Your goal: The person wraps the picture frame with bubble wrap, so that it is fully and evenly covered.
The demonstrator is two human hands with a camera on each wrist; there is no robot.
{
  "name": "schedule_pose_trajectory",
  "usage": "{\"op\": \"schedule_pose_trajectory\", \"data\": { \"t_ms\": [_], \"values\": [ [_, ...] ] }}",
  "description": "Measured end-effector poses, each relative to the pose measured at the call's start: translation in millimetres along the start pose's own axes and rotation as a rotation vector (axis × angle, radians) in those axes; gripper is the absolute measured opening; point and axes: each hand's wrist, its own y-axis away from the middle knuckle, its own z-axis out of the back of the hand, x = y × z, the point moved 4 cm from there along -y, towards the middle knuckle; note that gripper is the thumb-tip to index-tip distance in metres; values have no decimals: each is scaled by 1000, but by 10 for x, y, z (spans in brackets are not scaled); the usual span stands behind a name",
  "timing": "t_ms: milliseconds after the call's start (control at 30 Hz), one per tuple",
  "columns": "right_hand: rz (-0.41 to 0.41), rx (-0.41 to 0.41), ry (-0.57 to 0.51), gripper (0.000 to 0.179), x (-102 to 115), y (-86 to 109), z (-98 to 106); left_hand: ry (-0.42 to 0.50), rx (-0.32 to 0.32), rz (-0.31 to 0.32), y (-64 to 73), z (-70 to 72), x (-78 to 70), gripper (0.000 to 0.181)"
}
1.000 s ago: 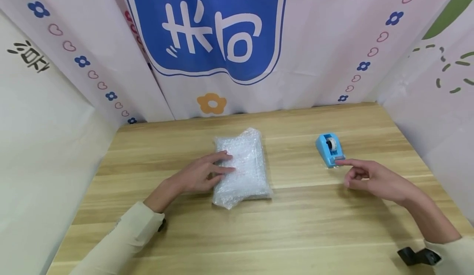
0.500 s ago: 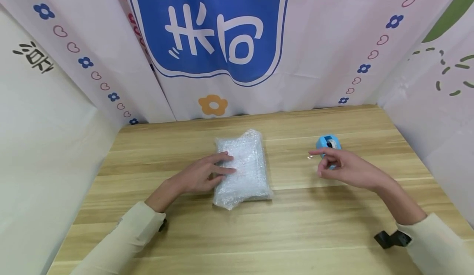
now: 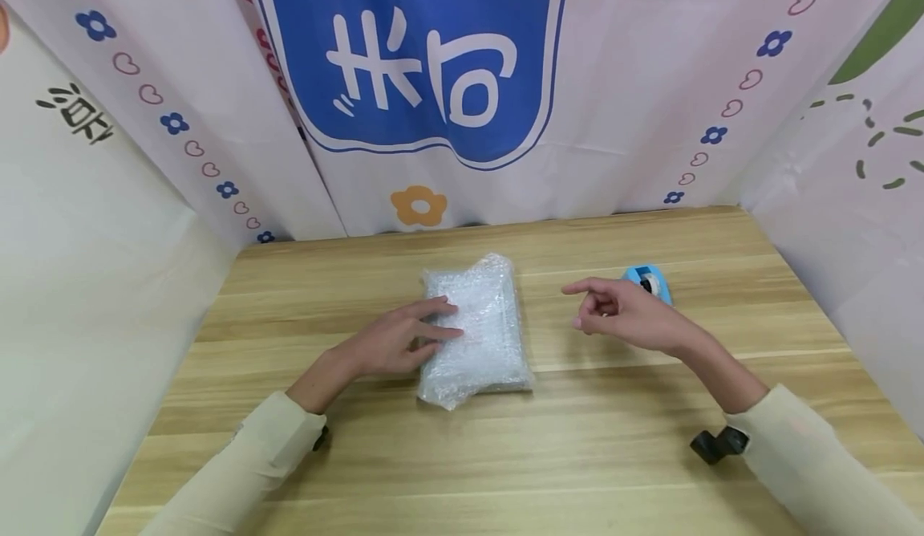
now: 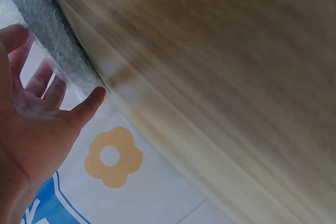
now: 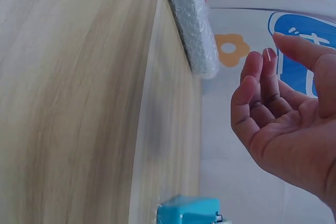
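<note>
A flat parcel in clear bubble wrap (image 3: 480, 339) lies on the wooden table. Spread fingers of my left hand (image 3: 393, 339) rest on its left side; in the left wrist view that hand (image 4: 39, 103) is at the parcel's edge (image 4: 52, 30). My right hand (image 3: 624, 311) hovers between the parcel and a blue tape dispenser (image 3: 660, 291), partly covering the dispenser. Its index finger is stretched out, the other fingers bent. On one fingertip in the right wrist view is a thin pale line, seemingly the edge of a clear tape strip (image 5: 269, 54).
The wooden table (image 3: 462, 456) ends at a fabric backdrop (image 3: 635, 119) with printed flowers and a blue emblem. Pale side panels (image 3: 108, 279) stand left and right. A dark wrist device (image 3: 718, 444) shows at the right cuff.
My right hand has moved left from the dispenser's cutter end toward the parcel; small clear glints showed under its index fingertip on the way. The left hand and parcel have stayed put.
</note>
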Motion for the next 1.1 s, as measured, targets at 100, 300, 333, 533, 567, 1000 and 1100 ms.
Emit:
{"op": "schedule_pose_trajectory", "data": {
  "t_ms": [100, 300, 333, 533, 567, 1000, 1100],
  "values": [
    [47, 10, -6, 57, 20, -91, -66, -4, 2, 6, 13, 3, 4, 37],
    [132, 108, -29, 67, 139, -239, -223, -8, 15, 22, 2, -10, 20, 38],
    [143, 128, -36, 69, 162, -264, -251, -5, 16, 22, -1, -12, 21, 38],
    [224, 234, -65, 75, 289, -433, -439, 22, 23, 35, -2, -8, 34, 38],
    [240, 251, -69, 75, 307, -462, -473, 28, 22, 35, 1, -4, 33, 38],
    [343, 390, -58, 76, 441, -802, -827, 151, 48, 120, -53, 52, -5, 43],
    [364, 398, -48, 76, 447, -867, -880, 182, 42, 133, -53, 68, -3, 45]
  ]
}}
